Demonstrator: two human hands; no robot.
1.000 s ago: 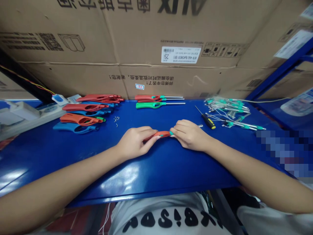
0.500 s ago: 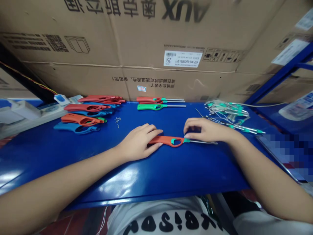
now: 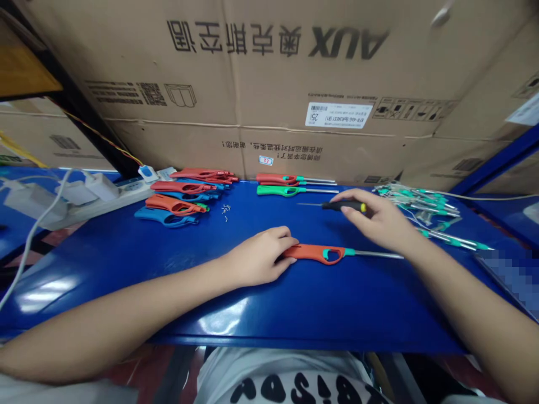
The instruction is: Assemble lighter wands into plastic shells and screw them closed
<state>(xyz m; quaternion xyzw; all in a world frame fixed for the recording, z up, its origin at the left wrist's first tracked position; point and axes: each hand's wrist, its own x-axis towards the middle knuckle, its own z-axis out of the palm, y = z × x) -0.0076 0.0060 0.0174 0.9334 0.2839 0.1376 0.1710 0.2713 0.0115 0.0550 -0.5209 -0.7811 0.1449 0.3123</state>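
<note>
An orange long-necked lighter [image 3: 310, 252] with a green trigger and a metal tube lies flat on the blue table [image 3: 269, 314]. My left hand [image 3: 264, 257] is closed on the handle's left end, thumb and fingers on either side. Above the lighter's tube, my right hand [image 3: 374, 219] grips a screwdriver [image 3: 343, 206] with a black and yellow handle, its thin shaft pointing left. Several small screws [image 3: 226, 212] lie loose to the left, beyond my left hand.
Several red, orange and blue lighter handles [image 3: 172, 204] lie at the back left beside a power strip [image 3: 120, 196]. A green lighter [image 3: 275, 191] and red ones lie at the back middle. Metal tubes with green parts [image 3: 421, 202] are heaped right. A cardboard box [image 3: 269, 118] stands behind.
My right hand has left the lighter's tube end and now holds the screwdriver above it. My left hand stays on the handle. The whole view has shifted, with things appearing further right.
</note>
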